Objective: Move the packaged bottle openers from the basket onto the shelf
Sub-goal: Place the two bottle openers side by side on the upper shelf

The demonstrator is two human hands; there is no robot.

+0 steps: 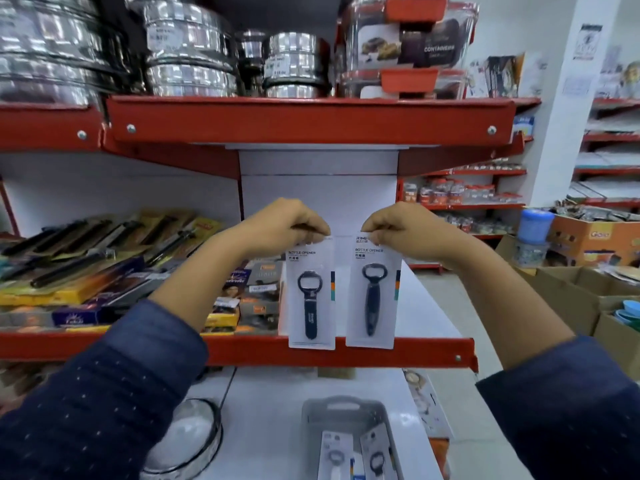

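Observation:
My left hand (291, 225) pinches the top of a white carded bottle opener (311, 299) that hangs upright before the red shelf (429, 351) edge. Beside it, my right hand (398, 225) pinches the top of a second carded bottle opener (372, 296), also hanging upright. Each card shows a dark opener under the words "BOTTLE OPENER". Below, on the lower white shelf, a grey plastic basket (311, 417) holds two more packaged openers (334, 459), partly cut off by the frame's bottom edge.
Boxed utensils and dark-handled tools (104, 265) fill the shelf's left part; its right part is bare white. Steel tins (187, 50) and red-lidded containers (408, 46) stand above. A glass-lidded pan (187, 441) sits left of the basket. Cardboard boxes (588, 244) stand at right.

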